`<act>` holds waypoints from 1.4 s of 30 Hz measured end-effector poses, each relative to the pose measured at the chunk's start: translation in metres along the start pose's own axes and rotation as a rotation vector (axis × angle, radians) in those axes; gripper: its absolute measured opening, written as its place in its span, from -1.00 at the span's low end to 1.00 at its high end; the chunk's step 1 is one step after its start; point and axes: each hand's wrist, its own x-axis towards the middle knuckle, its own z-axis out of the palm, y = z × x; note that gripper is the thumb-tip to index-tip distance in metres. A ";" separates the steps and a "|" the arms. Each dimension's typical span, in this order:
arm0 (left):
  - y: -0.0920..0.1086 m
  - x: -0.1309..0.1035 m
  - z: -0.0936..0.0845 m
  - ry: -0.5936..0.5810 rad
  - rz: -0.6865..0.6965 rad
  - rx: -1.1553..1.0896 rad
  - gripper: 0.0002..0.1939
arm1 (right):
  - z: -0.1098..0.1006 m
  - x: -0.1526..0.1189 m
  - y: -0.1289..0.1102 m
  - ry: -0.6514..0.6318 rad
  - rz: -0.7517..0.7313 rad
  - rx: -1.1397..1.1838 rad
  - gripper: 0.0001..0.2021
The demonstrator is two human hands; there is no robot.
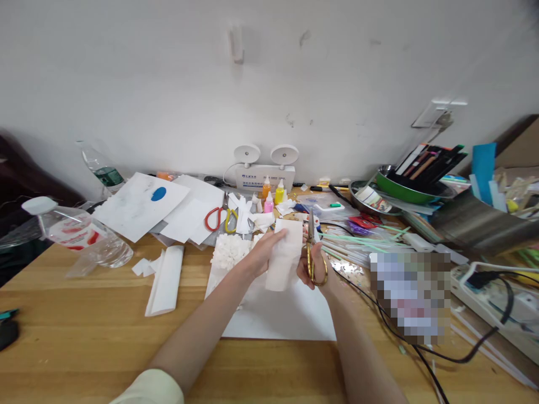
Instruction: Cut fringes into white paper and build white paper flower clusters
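My left hand (267, 247) grips a folded strip of white paper (284, 264) that hangs over the middle of the table. Close beside it on the right, my right hand (314, 266) holds gold-handled scissors (311, 247), with the blades pointing up and away from me. The scissors are just right of the strip; whether they touch it I cannot tell. Below both hands lies a white sheet (286, 320), and a heap of small white paper scraps (227, 252) covers its far left part.
Left of the sheet lie a folded white strip (166, 280) and a large clear bottle (84, 233). Red-and-yellow-handled scissors (219, 216) and small paint bottles (279, 192) stand farther back. A black cable (379, 308) and a power strip (501, 308) lie on the right.
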 end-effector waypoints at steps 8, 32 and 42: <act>0.005 -0.001 -0.001 -0.017 0.009 0.012 -0.73 | -0.025 -0.006 -0.020 0.306 -0.117 0.049 -0.40; 0.022 -0.024 -0.013 -0.190 0.413 0.772 -0.69 | -0.019 -0.015 -0.027 0.311 -0.349 0.436 -0.78; -0.026 -0.076 -0.040 -0.635 0.326 1.659 -0.42 | -0.051 -0.025 -0.025 0.409 -0.370 0.690 -0.56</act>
